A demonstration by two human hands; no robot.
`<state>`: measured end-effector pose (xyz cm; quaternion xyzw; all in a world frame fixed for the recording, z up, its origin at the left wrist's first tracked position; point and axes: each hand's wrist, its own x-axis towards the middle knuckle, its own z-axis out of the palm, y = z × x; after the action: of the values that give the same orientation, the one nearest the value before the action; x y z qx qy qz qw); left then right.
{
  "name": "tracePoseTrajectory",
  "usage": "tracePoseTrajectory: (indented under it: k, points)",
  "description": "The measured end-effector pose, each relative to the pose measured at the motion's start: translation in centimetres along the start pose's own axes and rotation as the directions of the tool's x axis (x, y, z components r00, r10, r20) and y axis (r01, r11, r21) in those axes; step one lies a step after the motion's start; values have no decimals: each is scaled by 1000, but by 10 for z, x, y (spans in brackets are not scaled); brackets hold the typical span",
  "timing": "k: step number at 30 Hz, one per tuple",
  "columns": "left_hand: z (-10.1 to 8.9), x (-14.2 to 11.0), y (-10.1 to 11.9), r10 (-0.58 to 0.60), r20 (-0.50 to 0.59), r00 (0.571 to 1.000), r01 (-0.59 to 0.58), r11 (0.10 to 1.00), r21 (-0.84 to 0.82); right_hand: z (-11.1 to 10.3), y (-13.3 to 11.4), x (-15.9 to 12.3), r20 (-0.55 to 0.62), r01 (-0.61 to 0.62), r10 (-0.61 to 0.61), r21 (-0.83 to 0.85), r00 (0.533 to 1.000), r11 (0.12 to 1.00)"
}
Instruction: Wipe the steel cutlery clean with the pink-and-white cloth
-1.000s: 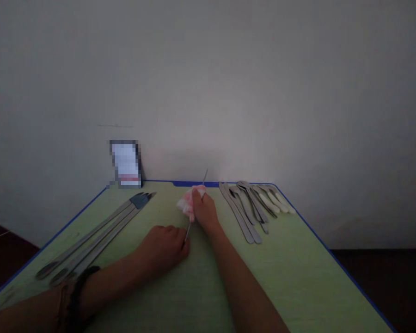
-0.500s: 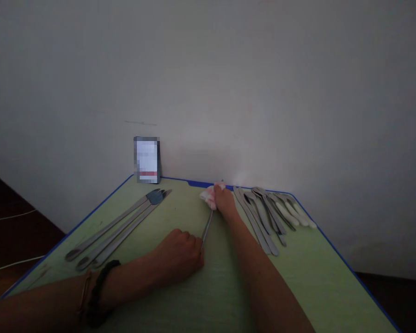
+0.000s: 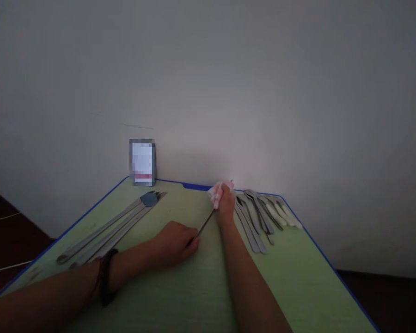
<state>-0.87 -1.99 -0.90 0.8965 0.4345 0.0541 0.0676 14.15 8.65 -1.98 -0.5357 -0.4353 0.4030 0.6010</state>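
Note:
My left hand (image 3: 178,241) rests on the green table (image 3: 194,286), fingers closed on the near end of a long thin metal utensil (image 3: 205,224). Farther back, my right hand (image 3: 225,206) is wrapped round a pink and white cloth (image 3: 217,193) that encloses the utensil's far part near the table's back edge. The utensil's far tip is hidden by the cloth and hand. A dark band sits on my left wrist.
Three long metal utensils (image 3: 114,225) lie side by side at the left. A pile of several metal pieces of cutlery (image 3: 260,215), some with pale handles, lies at the right. A small blurred card (image 3: 142,162) stands against the wall. The table's blue edge (image 3: 319,252) drops off at right.
My right hand with the cloth has slid along the utensil toward the back of the table. My left hand keeps its grip on the near end. The camera has shifted.

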Motion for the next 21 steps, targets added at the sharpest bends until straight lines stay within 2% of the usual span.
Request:
tracePoseTrajectory:
  k: [2,8,12,15,17,21]
  points:
    - [3,3,-3,-45,-13,999,44,999,-7,2,-1,-11,-60,-7,5,-27,998,1000]
    - [2,5,0,-147,9,989,148,987,-66,7,-7,-41,39,-4,9,-119,999,993]
    - [-1,7,-1,-210,-36,977,196,952,-234,4,-11,-48,77,23,-19,-58,997,998]
    - [2,10,-8,-208,-117,971,140,893,-429,2,-11,-48,179,-69,54,76,982,995]
    - [4,11,-13,-228,-139,964,125,844,-521,1,-10,-49,275,-166,122,140,954,976]
    - [3,9,-14,-258,-128,958,119,759,-640,0,-8,-51,455,-242,117,227,883,943]
